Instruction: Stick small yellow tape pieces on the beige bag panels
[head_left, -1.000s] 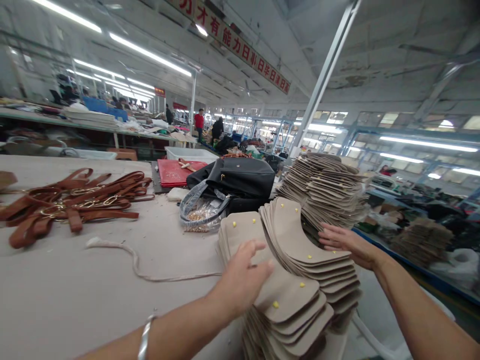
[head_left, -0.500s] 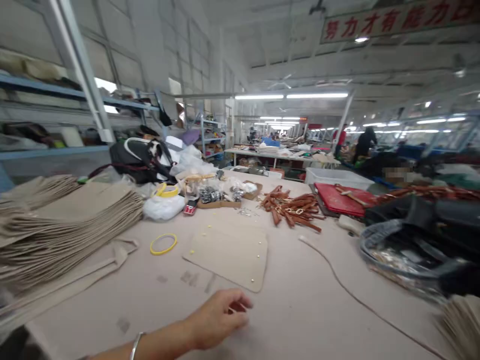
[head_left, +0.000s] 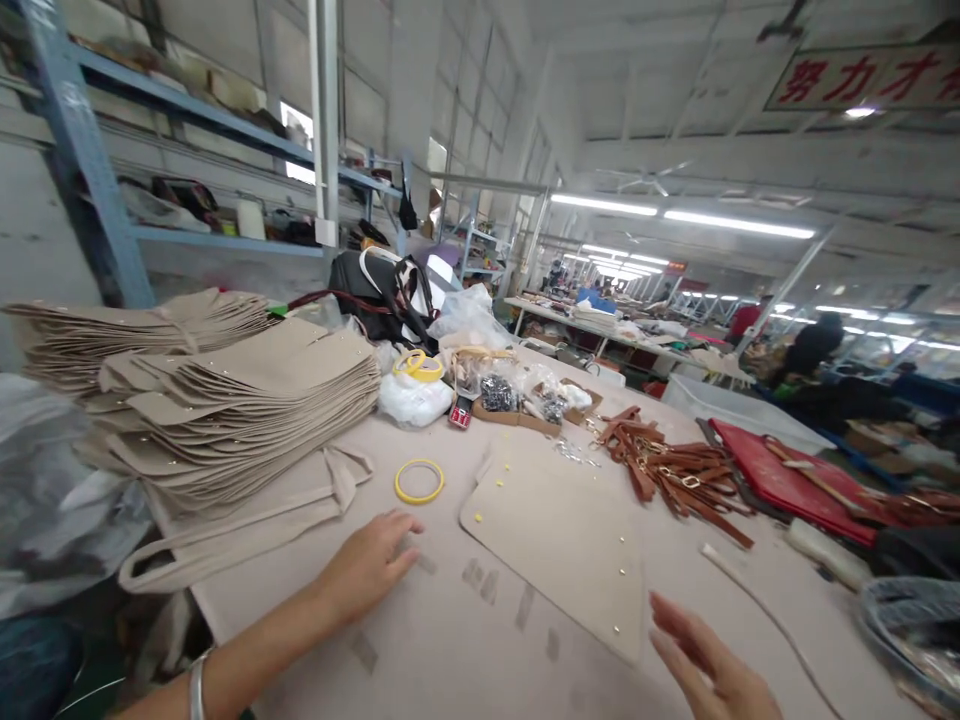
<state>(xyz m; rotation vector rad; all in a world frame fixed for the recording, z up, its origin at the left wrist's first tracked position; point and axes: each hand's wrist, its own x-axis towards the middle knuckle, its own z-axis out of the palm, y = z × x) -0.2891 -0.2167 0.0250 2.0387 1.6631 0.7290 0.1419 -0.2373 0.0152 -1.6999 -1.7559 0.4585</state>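
Observation:
A flat beige fabric panel (head_left: pixel 555 540) lies on the table, with metal studs along its right side and small yellow tape bits along its left. My left hand (head_left: pixel 371 560) is over the table left of the panel, fingers loosely stretched, holding nothing. It wears a silver bangle at the wrist. Beside the panel's lower right corner is my right hand (head_left: pixel 705 655), fingers extended and holding nothing; whether it touches the panel I cannot tell. A yellow tape roll (head_left: pixel 420 481) rests on the table just beyond my left hand.
Stacked beige panels (head_left: pixel 247 400) and a beige strap (head_left: pixel 255 530) occupy the left. Brown leather straps (head_left: pixel 667 465) with buckles lie at the back right, near a red flat item (head_left: pixel 795 480). A cord (head_left: pixel 765 610) runs along the right. Boxed hardware (head_left: pixel 517 400) is behind the panel.
The view has turned left, so the table's things appear farther right. My right hand has come into view. My left hand is now left of the panel, nearer the tape roll.

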